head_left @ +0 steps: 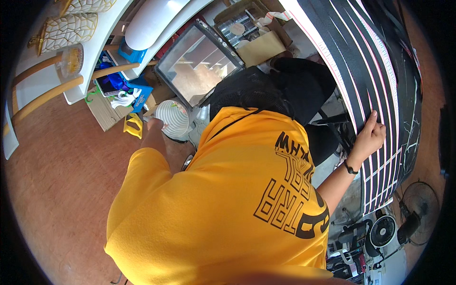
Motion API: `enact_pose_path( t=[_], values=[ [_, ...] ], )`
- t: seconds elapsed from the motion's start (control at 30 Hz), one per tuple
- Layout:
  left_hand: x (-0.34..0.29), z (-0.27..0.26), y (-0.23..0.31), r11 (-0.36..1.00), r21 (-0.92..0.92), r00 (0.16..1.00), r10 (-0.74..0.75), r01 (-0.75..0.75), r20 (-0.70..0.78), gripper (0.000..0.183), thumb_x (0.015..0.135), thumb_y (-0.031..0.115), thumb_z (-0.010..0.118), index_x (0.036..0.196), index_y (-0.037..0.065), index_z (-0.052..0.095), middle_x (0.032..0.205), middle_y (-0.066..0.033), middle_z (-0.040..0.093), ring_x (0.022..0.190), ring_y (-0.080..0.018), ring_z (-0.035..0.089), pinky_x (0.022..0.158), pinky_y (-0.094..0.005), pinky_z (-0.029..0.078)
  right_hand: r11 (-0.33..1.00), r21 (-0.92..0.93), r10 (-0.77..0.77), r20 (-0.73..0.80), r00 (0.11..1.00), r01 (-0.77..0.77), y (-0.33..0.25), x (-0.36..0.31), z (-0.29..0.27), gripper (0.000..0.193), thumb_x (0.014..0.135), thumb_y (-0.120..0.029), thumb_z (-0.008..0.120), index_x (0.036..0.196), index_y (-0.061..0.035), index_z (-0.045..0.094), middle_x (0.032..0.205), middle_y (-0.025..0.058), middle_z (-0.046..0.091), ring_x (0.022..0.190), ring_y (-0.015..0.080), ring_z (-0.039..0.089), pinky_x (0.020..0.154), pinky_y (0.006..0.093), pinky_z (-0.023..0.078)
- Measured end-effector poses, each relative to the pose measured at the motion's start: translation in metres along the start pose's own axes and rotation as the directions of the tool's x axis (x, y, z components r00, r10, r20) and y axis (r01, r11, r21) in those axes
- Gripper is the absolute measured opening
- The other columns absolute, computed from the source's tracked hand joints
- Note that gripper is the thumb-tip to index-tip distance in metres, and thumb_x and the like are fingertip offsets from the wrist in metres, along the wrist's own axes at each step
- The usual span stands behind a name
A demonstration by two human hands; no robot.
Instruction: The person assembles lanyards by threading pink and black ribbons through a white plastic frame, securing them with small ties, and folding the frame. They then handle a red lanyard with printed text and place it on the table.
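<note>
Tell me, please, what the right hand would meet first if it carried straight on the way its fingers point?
The right hand points up into the black sheet with white and pink stripes; its fingers seem to touch it already, though depth is unclear.

Bright, even daylight; glare on the framed glass pane (199,64); sharp centre, fisheye bending and dark vignette at rim.

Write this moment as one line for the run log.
right hand: pinching black sheet with pink-edged strips | left hand: at white ribbed plastic bowl, grip unclear | floor: reddish-brown
</note>
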State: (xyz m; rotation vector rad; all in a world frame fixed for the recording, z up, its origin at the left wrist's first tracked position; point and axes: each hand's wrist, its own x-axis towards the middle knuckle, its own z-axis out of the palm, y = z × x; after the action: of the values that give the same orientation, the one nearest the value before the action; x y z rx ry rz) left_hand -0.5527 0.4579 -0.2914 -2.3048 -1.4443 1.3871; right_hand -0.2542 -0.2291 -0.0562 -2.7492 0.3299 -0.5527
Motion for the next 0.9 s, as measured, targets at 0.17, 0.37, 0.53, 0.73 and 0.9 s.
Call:
enact_pose_path(
  t=[0.17, 0.37, 0.53, 0.73, 0.9],
  values=[
    [0.06, 0.018, 0.003, 0.877, 0.362, 0.927, 0.206, -0.316, 0.312, 0.048, 0.094, 0.039, 0.049, 0.124, 0.004, 0.065, 0.13, -0.0182, 0.062, 0.12, -0.0323, 0.06, 0.1, -0.0422, 0.049, 1.0, 0.015, -0.014, -0.027, 1.0, 0.014, 0.0, 0.003, 0.006, 0.05, 0.095, -0.032, 0.067, 0.062, 0.0057, 0.061, 0.062, 0.0109, 0.05, 0.058, 0.0262, 0.049, 0.058, 0.0435, 0.037],
    [0.048, 0.013, 0.0, 0.992, -0.108, 0.996, -0.057, 0.065, 0.075, 0.052, 0.1, 0.042, 0.042, 0.127, 0.002, 0.061, 0.127, -0.0185, 0.064, 0.119, -0.033, 0.061, 0.096, -0.0418, 0.051, 0.999, 0.04, -0.002, -0.033, 0.999, 0.003, -0.002, 0.002, 0.007, 0.05, 0.095, -0.032, 0.067, 0.062, 0.0059, 0.062, 0.061, 0.0107, 0.05, 0.056, 0.0253, 0.049, 0.056, 0.0436, 0.036],
    [0.028, 0.003, 0.003, 0.979, -0.187, 0.99, -0.106, 0.088, -0.088, 0.041, 0.1, 0.03, 0.047, 0.124, 0.001, 0.062, 0.122, -0.0191, 0.066, 0.114, -0.0333, 0.064, 0.092, -0.0424, 0.052, 1.0, 0.013, -0.014, -0.043, 0.999, 0.015, -0.002, 0.002, 0.007, 0.049, 0.094, -0.031, 0.068, 0.061, 0.0058, 0.062, 0.061, 0.0106, 0.051, 0.055, 0.0251, 0.048, 0.057, 0.0435, 0.036],
    [0.031, 0.004, 0.0, 0.954, -0.278, 0.977, -0.156, 0.111, -0.147, 0.037, 0.099, 0.027, 0.047, 0.118, 0.002, 0.066, 0.123, -0.022, 0.065, 0.113, -0.0338, 0.064, 0.092, -0.0439, 0.052, 1.0, -0.003, 0.006, -0.025, 1.0, -0.006, 0.001, 0.003, 0.008, 0.048, 0.094, -0.031, 0.068, 0.063, 0.0058, 0.063, 0.061, 0.0109, 0.051, 0.056, 0.0251, 0.049, 0.057, 0.0435, 0.036],
    [0.033, 0.001, -0.006, 0.973, -0.215, 0.991, -0.103, 0.084, -0.081, 0.041, 0.095, 0.031, 0.052, 0.122, 0.003, 0.064, 0.125, -0.0222, 0.064, 0.116, -0.0332, 0.062, 0.095, -0.0432, 0.051, 0.999, 0.032, -0.005, -0.038, 0.999, 0.006, 0.001, 0.004, 0.01, 0.049, 0.094, -0.031, 0.068, 0.062, 0.0056, 0.062, 0.061, 0.0116, 0.052, 0.056, 0.0262, 0.05, 0.057, 0.0434, 0.037]
  ],
)
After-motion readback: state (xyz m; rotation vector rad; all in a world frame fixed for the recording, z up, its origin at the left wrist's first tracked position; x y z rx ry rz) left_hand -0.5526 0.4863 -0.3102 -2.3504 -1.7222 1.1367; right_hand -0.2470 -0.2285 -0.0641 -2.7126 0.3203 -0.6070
